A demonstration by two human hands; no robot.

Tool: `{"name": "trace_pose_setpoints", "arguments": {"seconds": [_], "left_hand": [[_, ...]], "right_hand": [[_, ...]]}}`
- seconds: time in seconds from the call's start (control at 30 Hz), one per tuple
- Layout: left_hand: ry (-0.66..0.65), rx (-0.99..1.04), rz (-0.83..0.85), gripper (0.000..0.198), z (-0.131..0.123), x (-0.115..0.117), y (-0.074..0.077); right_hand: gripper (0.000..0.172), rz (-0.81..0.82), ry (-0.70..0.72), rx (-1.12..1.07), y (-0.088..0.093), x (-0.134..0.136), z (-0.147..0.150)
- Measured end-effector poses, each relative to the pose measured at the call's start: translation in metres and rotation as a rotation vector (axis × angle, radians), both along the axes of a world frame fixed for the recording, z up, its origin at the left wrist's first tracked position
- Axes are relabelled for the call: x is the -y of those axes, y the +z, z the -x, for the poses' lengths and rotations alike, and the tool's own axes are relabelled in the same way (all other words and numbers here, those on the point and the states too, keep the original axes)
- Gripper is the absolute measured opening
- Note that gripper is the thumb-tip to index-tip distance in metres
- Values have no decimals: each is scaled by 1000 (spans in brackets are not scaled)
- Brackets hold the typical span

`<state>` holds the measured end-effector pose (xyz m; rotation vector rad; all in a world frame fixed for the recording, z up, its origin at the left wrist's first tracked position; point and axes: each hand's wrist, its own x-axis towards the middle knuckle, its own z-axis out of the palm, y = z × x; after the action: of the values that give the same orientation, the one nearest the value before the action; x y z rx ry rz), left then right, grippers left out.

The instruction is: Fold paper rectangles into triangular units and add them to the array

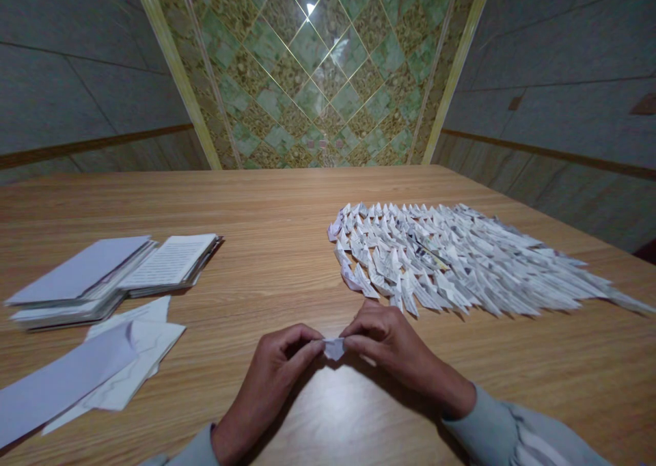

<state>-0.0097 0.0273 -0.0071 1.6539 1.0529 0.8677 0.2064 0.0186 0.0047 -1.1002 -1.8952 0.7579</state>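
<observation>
Between my two hands is a small folded piece of paper, pale and held just above the table near its front middle. My left hand pinches its left end between thumb and fingers. On the opposite end, my right hand pinches it the same way. The fingertips cover both ends, so only the middle of the paper shows. Just beyond my right hand lie many folded paper boats, set close together in rows.
Stacks of paper sheets and printed pages stand at the left of the wooden table. Nearer to me, loose sheets and a long plain strip overlap. A tiled wall rises behind the table.
</observation>
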Motion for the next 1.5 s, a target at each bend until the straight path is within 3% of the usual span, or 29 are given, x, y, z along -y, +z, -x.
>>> {"name": "trace_pose_setpoints", "arguments": {"seconds": [0.37,0.53,0.7,0.87,1.0,1.1,1.23,1.33,1.5], "left_hand": [[47,-38,-103,25,0,-1,0],[29,-106,-240,24,4,-2,-2],[-29,-137,-325,23,6,0,-6],[-7,-81,-202,20,2,2,-6],[111,68,-7,17,-4,7,-6],[62,87,13,14,-10,14,-4],[45,58,-93,12,-15,19,2],[73,93,-68,11,-16,20,3],[113,123,8,10,-13,17,1]], "right_hand": [[16,-94,-51,146,-6,-3,-5],[19,-90,-52,170,-3,-3,-10],[8,-100,11,173,1,1,-6],[10,-129,14,172,-7,6,8],[12,-61,-173,56,-10,7,15],[10,-1,-255,-48,-10,9,21],[12,-37,-215,-35,-15,14,29],[7,-92,-117,5,-19,16,30],[17,-74,49,12,-15,18,27]]}}
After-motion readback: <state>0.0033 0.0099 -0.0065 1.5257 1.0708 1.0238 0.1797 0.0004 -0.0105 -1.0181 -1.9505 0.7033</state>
